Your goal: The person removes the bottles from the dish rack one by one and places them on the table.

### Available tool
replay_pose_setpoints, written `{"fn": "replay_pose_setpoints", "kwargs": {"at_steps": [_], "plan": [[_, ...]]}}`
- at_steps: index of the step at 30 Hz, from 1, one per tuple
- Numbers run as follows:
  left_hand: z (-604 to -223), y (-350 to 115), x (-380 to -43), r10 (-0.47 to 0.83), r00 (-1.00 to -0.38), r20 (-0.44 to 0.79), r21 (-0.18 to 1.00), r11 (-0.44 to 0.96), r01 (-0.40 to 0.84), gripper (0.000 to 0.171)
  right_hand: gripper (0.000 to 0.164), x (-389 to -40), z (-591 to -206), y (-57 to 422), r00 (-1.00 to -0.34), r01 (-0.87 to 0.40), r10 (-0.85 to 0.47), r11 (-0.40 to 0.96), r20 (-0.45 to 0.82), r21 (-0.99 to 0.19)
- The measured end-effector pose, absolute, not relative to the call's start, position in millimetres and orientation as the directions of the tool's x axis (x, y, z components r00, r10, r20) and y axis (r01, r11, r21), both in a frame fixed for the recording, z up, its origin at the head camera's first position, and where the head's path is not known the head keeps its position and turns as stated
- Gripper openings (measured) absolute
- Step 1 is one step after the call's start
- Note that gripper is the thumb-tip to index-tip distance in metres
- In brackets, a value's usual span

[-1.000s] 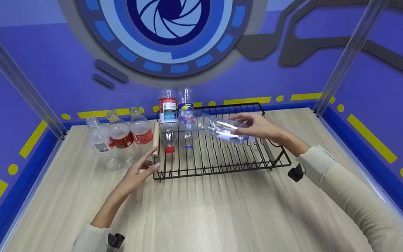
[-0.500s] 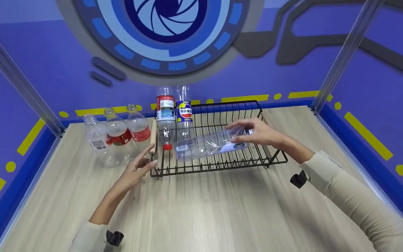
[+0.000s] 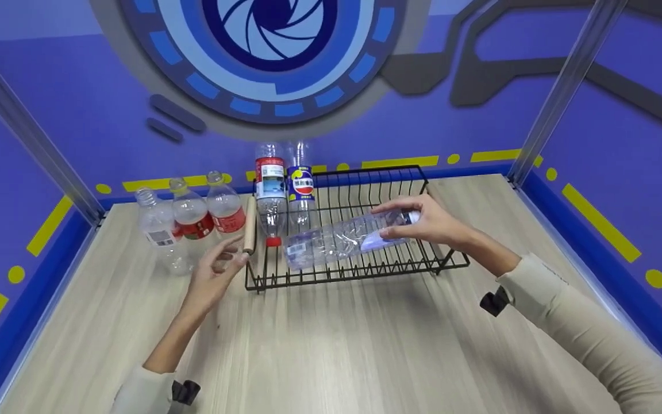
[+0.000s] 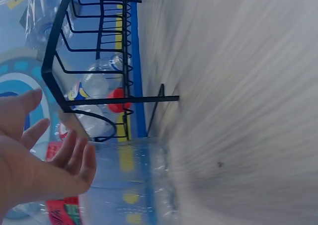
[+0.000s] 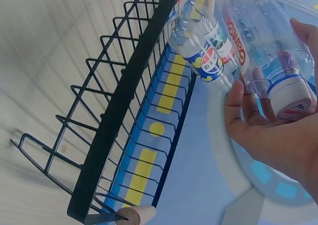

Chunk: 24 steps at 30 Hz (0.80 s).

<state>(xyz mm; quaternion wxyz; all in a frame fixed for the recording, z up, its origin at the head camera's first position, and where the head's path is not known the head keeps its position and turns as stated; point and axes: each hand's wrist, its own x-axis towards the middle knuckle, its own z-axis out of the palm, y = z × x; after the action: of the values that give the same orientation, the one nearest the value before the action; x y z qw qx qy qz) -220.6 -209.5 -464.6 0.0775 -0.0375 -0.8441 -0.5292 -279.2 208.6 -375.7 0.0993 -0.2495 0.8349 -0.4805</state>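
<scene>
Over the black wire rack [image 3: 360, 275], my right hand [image 3: 434, 223] holds a clear plastic bottle [image 3: 331, 241] by its neck end. The bottle's base points left toward the rack's front left part. Its white cap [image 5: 290, 98] shows above the palm in the right wrist view. My left hand [image 3: 209, 279] is beside the rack's left end, near the wooden handle [image 3: 250, 227], fingers loosely bent and holding nothing in the left wrist view. Two bottles lie in the rack, caps toward me: a red-capped bottle [image 3: 271, 187] and a blue-labelled bottle [image 3: 301, 184].
Left of the rack stand three uncapped bottles: a clear bottle [image 3: 158, 221] and two with red labels, a middle bottle [image 3: 194, 227] and a right bottle [image 3: 227, 218]. A purple-blue wall [image 3: 354, 141] rises behind the wooden table [image 3: 331, 345].
The held bottle's base end has swung down and toward me over the rack, away from the blue-labelled bottle. My left hand's fingers have drawn back from the rack's front left corner.
</scene>
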Motion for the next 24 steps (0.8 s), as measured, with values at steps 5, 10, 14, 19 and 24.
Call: {"fn": "replay_pose_setpoints", "kwargs": {"at_steps": [5,10,14,19,24], "plan": [[-441,-203,-211,-0.06,-0.937,0.344,0.84,0.465,0.278,0.031,0.048,-272,-379,202,-0.844,-0.343,-0.524,0.359,0.117,-0.868],[-421,-190,-198,0.098,-0.944,0.314,0.813,0.486,0.321,0.04,0.049,-266,-381,195,-0.826,-0.364,-0.549,0.348,0.127,-0.864],[-415,-180,-189,0.203,-0.954,0.221,0.785,0.544,0.297,0.056,0.049,-261,-382,188,-0.807,-0.382,-0.576,0.338,0.132,-0.86],[-417,-169,-184,0.265,-0.949,0.169,0.754,0.586,0.298,0.065,0.049,-254,-383,179,-0.781,-0.408,-0.606,0.315,0.149,-0.857],[-416,-162,-181,0.288,-0.947,0.142,0.711,0.635,0.3,0.071,0.049,-247,-384,172,-0.744,-0.457,-0.645,0.303,0.173,-0.836]]}}
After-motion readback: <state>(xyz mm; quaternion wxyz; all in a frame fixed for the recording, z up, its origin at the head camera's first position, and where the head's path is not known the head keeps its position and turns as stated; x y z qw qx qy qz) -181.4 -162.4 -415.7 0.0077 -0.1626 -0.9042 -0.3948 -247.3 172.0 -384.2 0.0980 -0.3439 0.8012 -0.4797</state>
